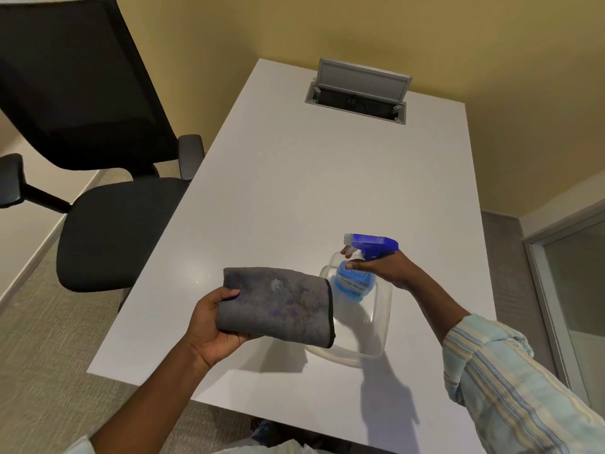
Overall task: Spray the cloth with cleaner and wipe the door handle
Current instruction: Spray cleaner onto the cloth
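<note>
Beneath both hands lies a white table; left hand grips the cloth, right hand grips the spray bottle; yellow walls beyond.

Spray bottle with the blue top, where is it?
In the head view the spray bottle is right of centre, gripped by the right hand at the clear tub, just right of the grey cloth in the left hand.

A white bench carries a clear plastic tub near its front right corner. By the far edge, a grey cable hatch is set into the top, its lid tilted up. A black office chair stands beside the left edge on grey carpet. A yellow wall rises behind the far edge, and a glass panel stands beyond the right edge.
</note>
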The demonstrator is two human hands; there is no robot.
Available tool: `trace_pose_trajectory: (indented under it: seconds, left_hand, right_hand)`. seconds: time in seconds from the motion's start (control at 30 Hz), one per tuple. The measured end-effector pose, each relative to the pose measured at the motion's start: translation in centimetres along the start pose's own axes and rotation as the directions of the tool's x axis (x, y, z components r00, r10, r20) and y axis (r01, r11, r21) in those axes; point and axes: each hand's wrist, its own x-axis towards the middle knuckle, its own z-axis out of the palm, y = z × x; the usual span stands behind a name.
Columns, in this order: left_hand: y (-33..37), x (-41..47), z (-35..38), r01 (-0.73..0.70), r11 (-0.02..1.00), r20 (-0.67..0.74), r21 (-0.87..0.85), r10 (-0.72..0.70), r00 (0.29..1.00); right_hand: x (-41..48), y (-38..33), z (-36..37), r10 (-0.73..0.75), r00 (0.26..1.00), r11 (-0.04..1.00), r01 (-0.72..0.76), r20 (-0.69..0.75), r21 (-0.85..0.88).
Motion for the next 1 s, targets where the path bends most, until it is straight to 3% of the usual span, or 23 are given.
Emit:
trace_pose_trajectory:
  seconds: [0.4,0.67,1.0]
  left_hand:
    - [0.4,0.3,0.6,-0.003,1.000,-0.002,0.029,0.003,1.000]
    - [0.5,0.6,1.0,0.002,0.999,0.010,0.037,-0.002,1.000]
    - [0.2,0.3,0.8,-0.006,0.999,0.003,0.041,0.005,1.000]
  right_hand:
    - [0.1,2.2,-1.1,0.000,0.997,0.990,0.012,-0.080,0.139]
    - [-0.2,2.8,0.7,0.079,0.945,0.941,0.034,-0.316,0.338]
    - [0.0,2.9,0.6,0.005,0.958,0.969,0.066,-0.287,0.238]
